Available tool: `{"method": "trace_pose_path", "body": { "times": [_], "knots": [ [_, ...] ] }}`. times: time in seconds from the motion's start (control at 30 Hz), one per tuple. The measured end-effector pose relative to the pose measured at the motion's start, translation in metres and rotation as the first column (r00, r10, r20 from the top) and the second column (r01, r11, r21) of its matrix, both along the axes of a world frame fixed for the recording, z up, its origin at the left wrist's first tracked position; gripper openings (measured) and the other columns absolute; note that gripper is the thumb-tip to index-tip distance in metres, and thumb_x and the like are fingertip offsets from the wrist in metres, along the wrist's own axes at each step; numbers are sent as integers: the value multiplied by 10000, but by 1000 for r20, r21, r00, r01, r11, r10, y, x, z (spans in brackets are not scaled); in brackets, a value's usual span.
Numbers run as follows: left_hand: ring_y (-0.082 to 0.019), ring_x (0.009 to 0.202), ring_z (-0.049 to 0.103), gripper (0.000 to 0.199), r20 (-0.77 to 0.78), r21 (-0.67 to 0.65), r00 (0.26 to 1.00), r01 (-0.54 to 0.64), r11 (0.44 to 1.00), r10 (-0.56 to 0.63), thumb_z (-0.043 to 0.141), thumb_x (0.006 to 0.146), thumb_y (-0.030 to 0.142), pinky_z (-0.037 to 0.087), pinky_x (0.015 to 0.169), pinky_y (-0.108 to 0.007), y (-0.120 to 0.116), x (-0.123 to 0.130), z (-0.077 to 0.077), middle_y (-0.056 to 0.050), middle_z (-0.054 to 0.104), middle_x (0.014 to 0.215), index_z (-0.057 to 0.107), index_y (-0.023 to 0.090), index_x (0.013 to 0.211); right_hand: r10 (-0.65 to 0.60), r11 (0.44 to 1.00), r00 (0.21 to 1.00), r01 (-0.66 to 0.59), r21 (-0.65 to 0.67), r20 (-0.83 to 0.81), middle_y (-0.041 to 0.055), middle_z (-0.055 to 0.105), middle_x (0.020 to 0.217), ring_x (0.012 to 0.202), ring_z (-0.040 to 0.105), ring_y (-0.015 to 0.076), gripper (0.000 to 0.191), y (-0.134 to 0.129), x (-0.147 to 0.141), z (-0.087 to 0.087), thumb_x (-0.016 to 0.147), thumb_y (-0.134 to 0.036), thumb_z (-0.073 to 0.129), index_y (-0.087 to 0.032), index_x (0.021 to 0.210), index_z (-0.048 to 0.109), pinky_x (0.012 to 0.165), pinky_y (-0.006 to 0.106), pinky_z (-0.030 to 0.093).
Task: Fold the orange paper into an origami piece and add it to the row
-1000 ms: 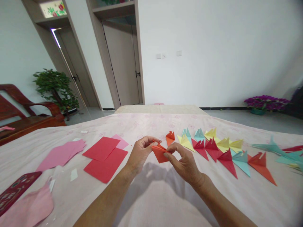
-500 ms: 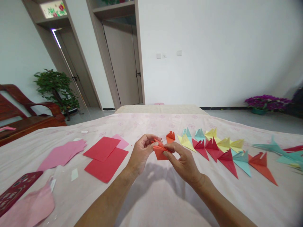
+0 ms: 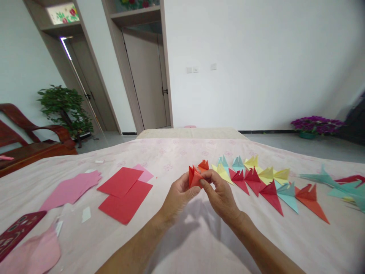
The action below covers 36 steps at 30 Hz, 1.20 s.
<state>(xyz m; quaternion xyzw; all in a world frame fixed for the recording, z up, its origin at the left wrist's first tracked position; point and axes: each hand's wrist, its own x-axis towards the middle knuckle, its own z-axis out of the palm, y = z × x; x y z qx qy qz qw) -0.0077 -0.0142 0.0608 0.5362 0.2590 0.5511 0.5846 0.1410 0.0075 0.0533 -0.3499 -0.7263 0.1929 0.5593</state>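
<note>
An orange-red folded paper [image 3: 194, 177] is held up between both hands over the middle of the cloth, its pointed flaps upward. My left hand [image 3: 177, 196] pinches its left side, thumb across the front. My right hand [image 3: 221, 193] grips the right side between thumb and fingers. Just behind the fingers sits a small orange folded bird [image 3: 203, 165], partly covered. Rows of folded birds stand to the right, among them a red one [image 3: 272, 193], a yellow one [image 3: 267, 174] and an orange one [image 3: 310, 196].
Red square sheets [image 3: 125, 201] and pink sheets [image 3: 70, 188] lie on the cloth at the left. A dark red phone-like object [image 3: 19, 230] and a pink pouch-like item [image 3: 37, 251] are at the near left. More teal folded pieces [image 3: 327, 177] lie far right.
The folded paper has been turned so that its points face up, and my left hand has shifted its grip, thumb now across the front. The view has shifted slightly.
</note>
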Motion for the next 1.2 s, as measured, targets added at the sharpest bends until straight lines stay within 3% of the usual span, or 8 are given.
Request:
{"method": "trace_pose_path", "body": {
  "times": [0.13, 0.33, 0.53, 0.73, 0.9, 1.2],
  "knots": [
    [-264, 1078, 633, 394, -98, -28, 987, -131, 991, 128, 628, 876, 430, 524, 923, -408, -3, 7, -11, -94, 674, 1186, 674, 186, 1182, 19, 999, 998, -21, -37, -52, 15, 665, 799, 734, 622, 162, 69, 1, -3, -9, 902, -250, 575, -215, 880, 630, 687, 277, 512],
    [-250, 955, 683, 367, -74, -65, 974, -217, 974, 212, 637, 867, 442, 582, 799, -377, 1, 4, -19, -99, 711, 1080, 718, 160, 1088, 13, 995, 997, -20, -98, -70, 3, 651, 718, 655, 588, 146, 121, 2, -6, -14, 858, -275, 639, -193, 771, 655, 620, 259, 485],
    [-260, 988, 687, 318, -80, -5, 953, -293, 956, 292, 651, 870, 379, 529, 935, -413, 4, 5, -28, -95, 738, 1055, 735, 161, 1086, 45, 996, 999, -46, -81, -15, 22, 677, 763, 713, 612, 163, 100, 3, -4, -15, 868, -263, 630, -198, 814, 682, 645, 282, 478],
    [-240, 1057, 672, 274, -199, 206, 858, -436, 876, 474, 692, 837, 299, 494, 994, -379, 6, -1, -32, -56, 731, 1128, 737, 238, 1100, 17, 1000, 999, -16, 20, -42, 38, 680, 899, 839, 615, 183, 73, 3, -5, -16, 862, -276, 665, -219, 908, 661, 705, 306, 484],
    [-229, 1057, 674, 297, -231, 295, 833, -433, 852, 503, 674, 849, 298, 503, 990, -376, 7, -2, -38, -59, 717, 1160, 718, 238, 1136, 7, 999, 999, -4, 46, -48, 16, 666, 853, 798, 602, 167, 54, 2, -4, -16, 850, -252, 685, -226, 871, 642, 712, 297, 476],
    [-228, 974, 693, 255, -200, 102, 886, -404, 909, 417, 720, 809, 315, 519, 912, -329, 4, 5, -31, -55, 756, 1045, 760, 212, 1040, 7, 1000, 997, -6, 25, -73, 4, 649, 802, 757, 603, 161, 60, 0, -4, -19, 867, -246, 653, -224, 830, 612, 715, 289, 477]
  ]
}}
